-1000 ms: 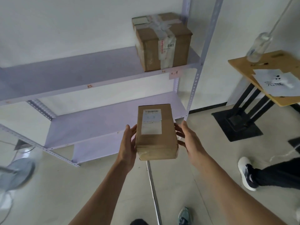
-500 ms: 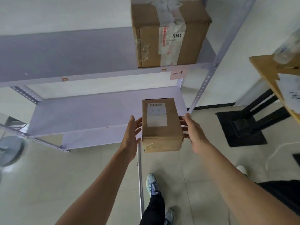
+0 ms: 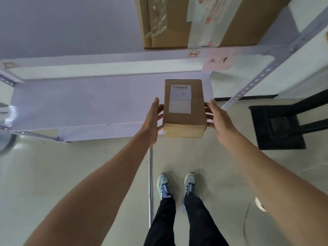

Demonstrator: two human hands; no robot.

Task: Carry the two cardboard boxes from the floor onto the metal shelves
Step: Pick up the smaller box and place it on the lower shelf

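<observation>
The small cardboard box is plain brown and longer than it is wide, with a white shipping label on its top face, a barcode at the label's far end. It sits level, its long side pointing toward the shelves, over the front edge of the lower shelf, a pale grey metal board; whether it touches the board cannot be told. The large cardboard box stands on the upper shelf near its right end, brown, crossed with wide white tape and clear tape, its top cut off from sight.
</observation>
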